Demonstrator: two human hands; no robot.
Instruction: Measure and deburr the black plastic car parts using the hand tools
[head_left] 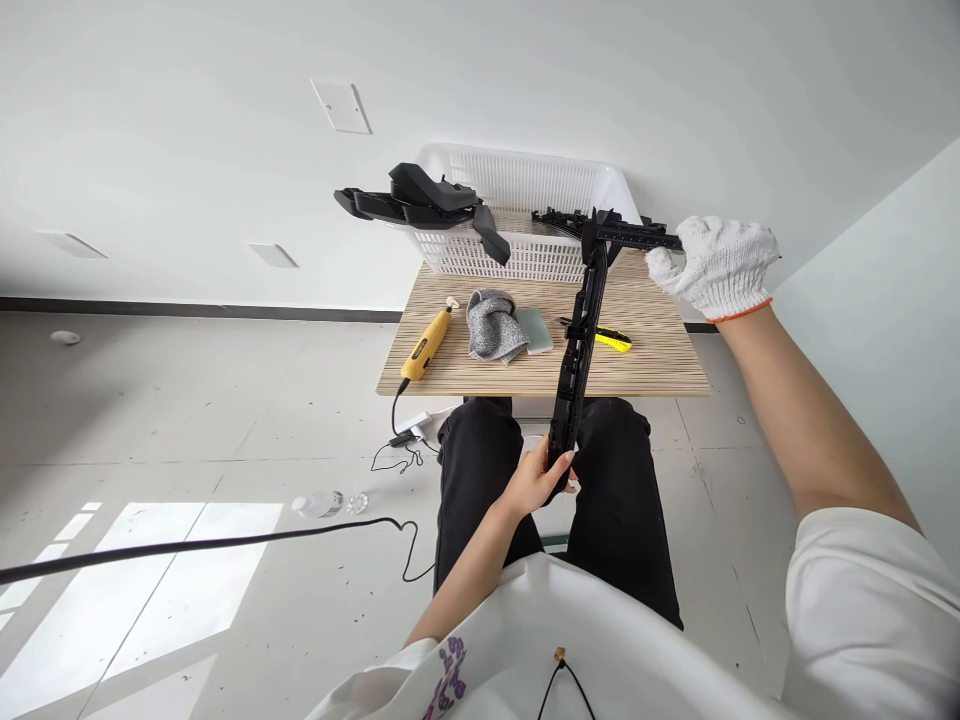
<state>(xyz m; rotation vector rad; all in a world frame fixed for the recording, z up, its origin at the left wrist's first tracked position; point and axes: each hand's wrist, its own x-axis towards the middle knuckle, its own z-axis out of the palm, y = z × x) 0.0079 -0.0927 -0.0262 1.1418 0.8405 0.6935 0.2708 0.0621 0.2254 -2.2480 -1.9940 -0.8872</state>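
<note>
My bare left hand (534,480) is closed around the near end of a long black plastic part (576,370), tilted upright above my lap. In a white knit glove, my right hand (716,262) grips a black caliper (637,236) by its right end. The caliper's jaws sit at the top end of the plastic part; I cannot tell whether they pinch it. Behind the part lies a yellow utility knife (613,340) on the small wooden table (645,378), partly hidden by it.
A white plastic basket (525,262) at the table's back holds several black plastic parts (427,200), some sticking out left. A yellow rotary tool (426,345), a grey cloth (495,328) and a pale green pad (534,330) lie on the table. A cable (225,543) and bottle (319,504) are left.
</note>
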